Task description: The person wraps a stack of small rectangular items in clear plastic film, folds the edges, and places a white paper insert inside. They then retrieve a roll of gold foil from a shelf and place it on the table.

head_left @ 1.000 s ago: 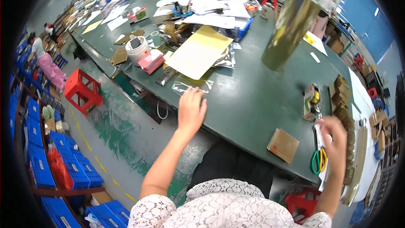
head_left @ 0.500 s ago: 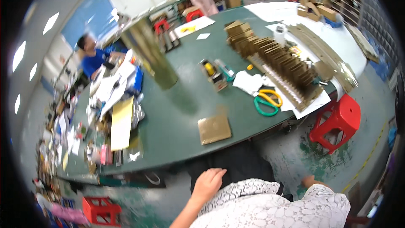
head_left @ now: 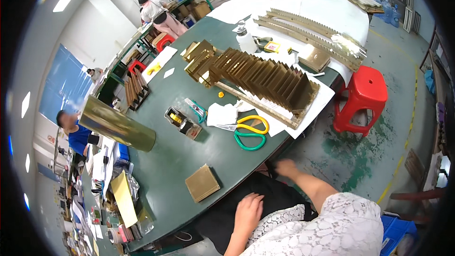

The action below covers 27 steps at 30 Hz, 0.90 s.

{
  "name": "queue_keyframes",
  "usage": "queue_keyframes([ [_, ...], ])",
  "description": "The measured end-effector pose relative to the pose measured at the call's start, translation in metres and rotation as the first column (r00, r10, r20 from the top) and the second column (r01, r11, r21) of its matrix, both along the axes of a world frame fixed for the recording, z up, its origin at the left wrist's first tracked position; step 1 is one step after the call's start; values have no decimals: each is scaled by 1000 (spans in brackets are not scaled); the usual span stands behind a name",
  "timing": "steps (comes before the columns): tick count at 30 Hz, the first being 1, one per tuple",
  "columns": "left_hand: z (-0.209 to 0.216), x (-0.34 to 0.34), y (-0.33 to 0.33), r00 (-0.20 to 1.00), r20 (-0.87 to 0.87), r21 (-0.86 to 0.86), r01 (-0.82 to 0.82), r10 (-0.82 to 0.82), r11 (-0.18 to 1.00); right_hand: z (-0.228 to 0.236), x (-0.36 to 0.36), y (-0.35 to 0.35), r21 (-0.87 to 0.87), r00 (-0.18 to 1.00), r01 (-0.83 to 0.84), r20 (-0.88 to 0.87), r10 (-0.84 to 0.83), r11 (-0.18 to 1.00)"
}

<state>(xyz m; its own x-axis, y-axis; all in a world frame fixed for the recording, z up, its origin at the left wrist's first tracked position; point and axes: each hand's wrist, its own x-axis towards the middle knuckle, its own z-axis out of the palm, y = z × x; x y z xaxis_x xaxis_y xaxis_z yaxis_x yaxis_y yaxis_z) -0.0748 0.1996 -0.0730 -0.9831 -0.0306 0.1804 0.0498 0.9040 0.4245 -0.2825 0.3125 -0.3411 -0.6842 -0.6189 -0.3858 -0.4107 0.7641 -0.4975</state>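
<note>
My left hand [head_left: 249, 211] lies on my dark-clothed lap just below the table edge, fingers loosely laid out and holding nothing I can see. My right hand [head_left: 286, 167] hangs beside the table edge to the right; its fingers are blurred. Nearest the left hand on the green table [head_left: 166, 175] sits a small stack of brown square plates [head_left: 203, 183]. Farther up, scissors [head_left: 251, 132] with one yellow and one green handle rest against crumpled white paper [head_left: 222, 115]. Behind them, many thin brown plates [head_left: 260, 76] stand upright in a row on a slotted strip.
A gold-coloured cylinder [head_left: 118, 125] stands at left, near a tape dispenser [head_left: 182, 123]. Slotted strips [head_left: 308, 38] and a white bottle [head_left: 245, 40] lie toward the back right. A red stool [head_left: 362, 99] is at the right edge. Another person in blue [head_left: 78, 135] is at far left.
My view has turned to the right, shifting the table leftward and tilting it. My right hand has come forward beside the table edge; the left stays on my lap.
</note>
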Motion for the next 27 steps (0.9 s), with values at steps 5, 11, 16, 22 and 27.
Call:
queue_keyframes([
  [5, -26, 85, -39, 817, -108, -21, -572, 567, 820, 126, 47, -96, -499, 986, -147, -9, 165, 854],
  [11, -58, 208, -19, 150, 16, 94, -985, 989, 147, 222, 168, -118, -336, 568, -823, -486, 664, 458],
  [16, -63, 212, 36, -253, 258, 52, -960, 932, -275, 201, 217, -151, -335, 403, -912, -621, 673, 237],
  [22, -65, 206, 88, -387, 230, 34, -914, 893, -405, 174, 255, -172, -178, 196, -978, -608, 769, 108],
  [27, -89, 215, 96, -552, 275, -32, -824, 788, -566, 166, 275, -187, -107, 0, -992, -535, 845, -68],
])
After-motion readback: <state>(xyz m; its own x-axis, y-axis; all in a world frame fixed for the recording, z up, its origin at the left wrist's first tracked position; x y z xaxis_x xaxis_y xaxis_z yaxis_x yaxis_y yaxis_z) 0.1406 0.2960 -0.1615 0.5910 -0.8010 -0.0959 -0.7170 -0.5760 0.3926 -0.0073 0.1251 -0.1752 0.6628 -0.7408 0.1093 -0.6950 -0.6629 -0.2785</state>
